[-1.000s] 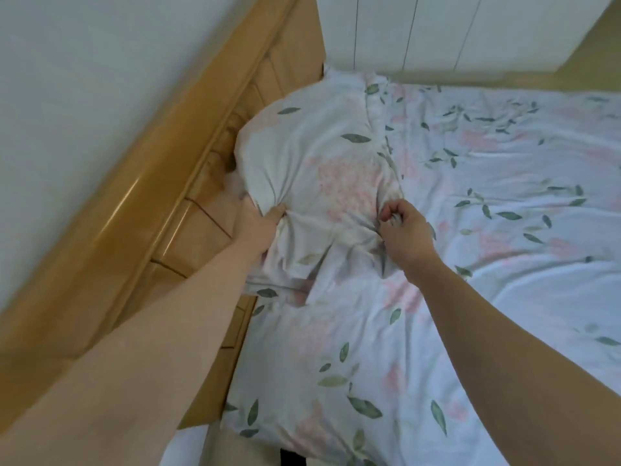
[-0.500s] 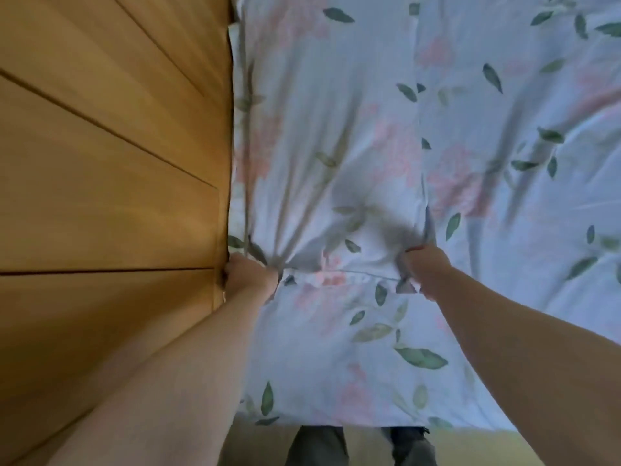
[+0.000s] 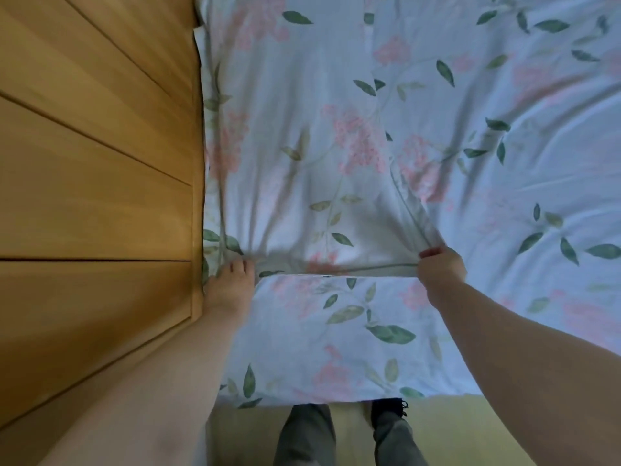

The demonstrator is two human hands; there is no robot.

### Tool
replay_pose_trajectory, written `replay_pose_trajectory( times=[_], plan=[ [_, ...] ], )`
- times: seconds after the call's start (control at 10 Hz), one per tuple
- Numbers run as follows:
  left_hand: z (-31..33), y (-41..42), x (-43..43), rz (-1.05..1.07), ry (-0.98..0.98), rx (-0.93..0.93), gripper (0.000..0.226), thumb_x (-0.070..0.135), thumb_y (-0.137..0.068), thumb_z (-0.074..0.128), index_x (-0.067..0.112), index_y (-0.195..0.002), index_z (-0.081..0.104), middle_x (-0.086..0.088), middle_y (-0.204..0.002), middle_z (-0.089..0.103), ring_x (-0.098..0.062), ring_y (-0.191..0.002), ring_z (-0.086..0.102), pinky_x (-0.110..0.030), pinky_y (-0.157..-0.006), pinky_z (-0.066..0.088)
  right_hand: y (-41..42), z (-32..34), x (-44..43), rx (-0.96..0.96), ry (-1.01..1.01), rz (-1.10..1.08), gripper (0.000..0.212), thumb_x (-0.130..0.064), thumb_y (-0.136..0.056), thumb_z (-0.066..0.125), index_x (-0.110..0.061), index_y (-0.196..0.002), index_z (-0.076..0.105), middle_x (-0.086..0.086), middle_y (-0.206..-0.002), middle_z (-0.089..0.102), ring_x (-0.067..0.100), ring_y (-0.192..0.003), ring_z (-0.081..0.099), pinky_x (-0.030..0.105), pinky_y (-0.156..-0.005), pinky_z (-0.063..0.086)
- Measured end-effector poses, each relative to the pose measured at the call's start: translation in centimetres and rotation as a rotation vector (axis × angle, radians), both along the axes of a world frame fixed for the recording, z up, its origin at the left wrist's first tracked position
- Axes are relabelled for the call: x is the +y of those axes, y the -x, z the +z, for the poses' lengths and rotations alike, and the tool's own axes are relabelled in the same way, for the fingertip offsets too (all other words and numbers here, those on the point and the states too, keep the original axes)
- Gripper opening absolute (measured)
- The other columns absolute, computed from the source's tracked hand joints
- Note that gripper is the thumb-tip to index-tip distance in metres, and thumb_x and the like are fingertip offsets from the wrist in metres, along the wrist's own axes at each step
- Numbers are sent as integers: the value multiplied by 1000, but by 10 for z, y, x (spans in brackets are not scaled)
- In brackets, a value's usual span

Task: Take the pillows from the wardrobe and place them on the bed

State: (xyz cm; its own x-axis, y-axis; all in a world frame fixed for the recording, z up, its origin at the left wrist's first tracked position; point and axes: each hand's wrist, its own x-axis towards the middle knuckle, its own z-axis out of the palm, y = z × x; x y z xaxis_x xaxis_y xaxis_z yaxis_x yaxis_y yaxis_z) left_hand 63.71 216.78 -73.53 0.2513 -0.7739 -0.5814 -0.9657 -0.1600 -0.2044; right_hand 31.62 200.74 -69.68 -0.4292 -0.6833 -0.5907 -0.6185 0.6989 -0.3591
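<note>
Headboard [image 3: 100, 196], wood panels, stood just left of the left hand [image 3: 232, 280]. Left hand lay wedged between headboard and bed, fingers curled down onto the near-left corner of the pillow [image 3: 319, 163]; cloth creases ran in toward the fingertips, so a grip on that corner. Pillow lay flat on the bed beyond both hands, its left side against the headboard, its near edge stretched straight from one hand to the other. Print of pink flowers and green leaves matched the sheet [image 3: 537, 163], which spread on to the right of the right hand and below both. Right hand [image 3: 440, 264] pinched the near-right corner, thumb against curled fingers, a ridge of cloth drawn up to them. Trouser legs [image 3: 305, 435] and floor [image 3: 470, 432] showed nearer than the hands.
</note>
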Motion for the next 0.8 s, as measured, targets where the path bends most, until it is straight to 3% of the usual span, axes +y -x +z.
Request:
replay_pose_trajectory(
  times=[0.1,0.2,0.3,0.5,0.6,0.7,0.8],
  plan=[
    [-1,6,-12,-26,-18,10,45,4,-92,48,9,-136,41,-12,-113,58,-31,-101,61,-38,-67,49,11,-2,-2,-7,-23,36,28,-2,-81,48,-17,-91,69,13,-91,68,32,-75,60,33,-63,48],
    [-2,9,-11,9,-144,8,34,1,-90,43,7,-120,56,-12,-111,61,-30,-100,63,-35,-75,51,16,-2,8,0,-56,86,28,-3,-85,48,-16,-96,69,11,-94,65,33,-82,60,32,-67,49],
    [11,19,7,1,-233,-27,36,-1,-94,38,8,-117,65,-10,-116,63,-28,-107,63,-35,-85,54,17,8,29,-15,-120,161,22,-4,-85,50,-17,-93,66,10,-94,64,36,-92,62,38,-81,56],
    [44,34,44,-37,-317,-67,34,4,-96,40,12,-116,67,-7,-115,63,-25,-104,63,-34,-84,55,41,14,67,14,-277,187,22,-6,-86,50,1,-99,67,21,-83,71,38,-79,73,46,-76,62],
    [56,39,52,-49,-320,-92,38,-2,-93,39,13,-113,68,-5,-114,65,-23,-104,64,-32,-83,54,32,27,77,29,-380,386,20,-6,-92,48,0,-98,66,16,-100,71,34,-96,71,39,-86,59],
    [68,35,51,12,-359,-93,32,3,-93,41,16,-106,68,-2,-104,65,-22,-96,65,-31,-80,53,10,50,72,63,-402,549,24,-8,-93,46,-2,-110,63,12,-117,64,30,-114,62,33,-94,49],
    [82,44,39,134,-255,61,25,6,-91,45,15,-104,65,-3,-104,63,-23,-92,63,-31,-73,50,-11,71,61,30,-263,598,32,-9,-95,44,-4,-123,59,14,-133,58,30,-120,57,32,-95,45]
  ],
)
